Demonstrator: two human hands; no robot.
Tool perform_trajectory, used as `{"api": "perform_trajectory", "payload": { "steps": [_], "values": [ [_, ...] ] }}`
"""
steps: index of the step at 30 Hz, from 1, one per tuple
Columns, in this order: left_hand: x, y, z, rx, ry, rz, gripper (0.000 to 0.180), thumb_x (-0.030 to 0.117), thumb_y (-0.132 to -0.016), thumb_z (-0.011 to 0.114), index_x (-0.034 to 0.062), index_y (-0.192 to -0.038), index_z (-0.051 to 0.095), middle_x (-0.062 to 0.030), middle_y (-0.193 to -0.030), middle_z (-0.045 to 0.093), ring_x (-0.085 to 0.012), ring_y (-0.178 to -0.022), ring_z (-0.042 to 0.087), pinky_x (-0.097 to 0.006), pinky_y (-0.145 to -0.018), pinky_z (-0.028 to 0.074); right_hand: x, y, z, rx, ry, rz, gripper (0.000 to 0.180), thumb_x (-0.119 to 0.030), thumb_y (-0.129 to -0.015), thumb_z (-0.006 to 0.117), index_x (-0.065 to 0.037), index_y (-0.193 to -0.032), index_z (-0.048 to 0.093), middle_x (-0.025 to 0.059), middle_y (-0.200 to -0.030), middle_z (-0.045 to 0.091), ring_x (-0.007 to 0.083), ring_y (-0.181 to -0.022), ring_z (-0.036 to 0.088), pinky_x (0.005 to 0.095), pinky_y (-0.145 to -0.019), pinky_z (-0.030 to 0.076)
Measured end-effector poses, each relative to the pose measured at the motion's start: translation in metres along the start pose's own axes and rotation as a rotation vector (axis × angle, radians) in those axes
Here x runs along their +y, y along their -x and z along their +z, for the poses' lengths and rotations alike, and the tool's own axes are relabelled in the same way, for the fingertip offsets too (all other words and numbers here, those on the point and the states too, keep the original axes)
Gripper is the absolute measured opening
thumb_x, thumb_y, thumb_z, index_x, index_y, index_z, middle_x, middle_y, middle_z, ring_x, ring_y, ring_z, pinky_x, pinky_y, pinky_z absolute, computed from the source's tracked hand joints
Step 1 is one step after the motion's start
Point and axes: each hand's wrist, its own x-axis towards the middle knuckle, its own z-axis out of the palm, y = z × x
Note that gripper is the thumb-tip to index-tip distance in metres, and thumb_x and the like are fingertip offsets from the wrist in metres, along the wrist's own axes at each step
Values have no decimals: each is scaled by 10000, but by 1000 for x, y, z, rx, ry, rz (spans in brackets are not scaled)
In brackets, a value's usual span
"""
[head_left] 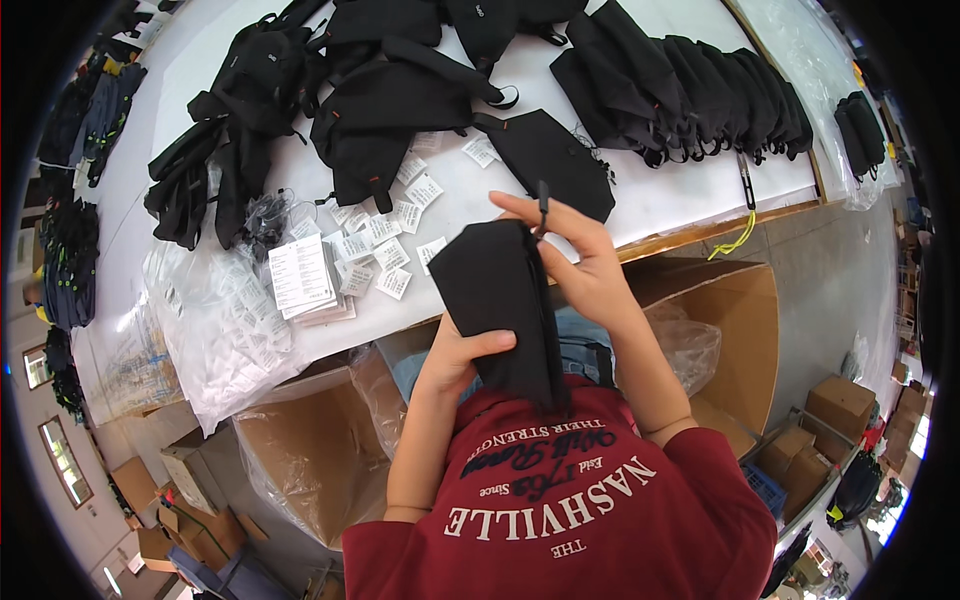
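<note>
While a card stack (301, 275) and loose white labels (425, 190) sit left on the desk (690, 200), left hand (455, 362) is clamped on the black bag (488, 290), thumb on its upper face. Bag is held at the desk's near edge, before the red shirt (560, 500); long axis near-far, far end tipped left. Right hand (590, 268) pinches a dark tab (543, 200) by its far right corner. Bag row (690, 95) far right.

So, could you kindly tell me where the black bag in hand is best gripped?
Probably by its lower left edge, coming from the left: the black bag offers a broad, flat face there for a thumb, as the left hand grips it, while the right hand occupies the upper right corner.
</note>
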Motion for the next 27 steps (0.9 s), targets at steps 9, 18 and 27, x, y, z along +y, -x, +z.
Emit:
{"api": "perform_trajectory", "payload": {
  "steps": [9,18,27],
  "values": [
    [4,1,6,29,51,-42,585,81,-691,758,-12,-1216,520,-79,-1087,608,-185,-990,593,-306,-887,471,-3,6,-9,78,-70,-168,326,24,-777,599,-44,-1087,673,57,-1008,653,137,-811,583,246,-695,445],
    [4,-1,9,102,83,-26,471,88,-730,735,-7,-1154,553,-81,-1044,620,-169,-926,615,-293,-822,501,-8,5,-4,194,171,-5,109,-38,-777,716,-48,-871,664,14,-829,633,81,-690,552,215,-579,400],
    [-2,-3,3,130,235,-19,418,77,-783,675,-15,-1169,545,-87,-1016,638,-181,-881,643,-291,-791,529,-19,10,-5,126,516,-115,93,-35,-755,715,-53,-831,665,34,-739,586,131,-608,543,249,-538,414]
  ]
}}
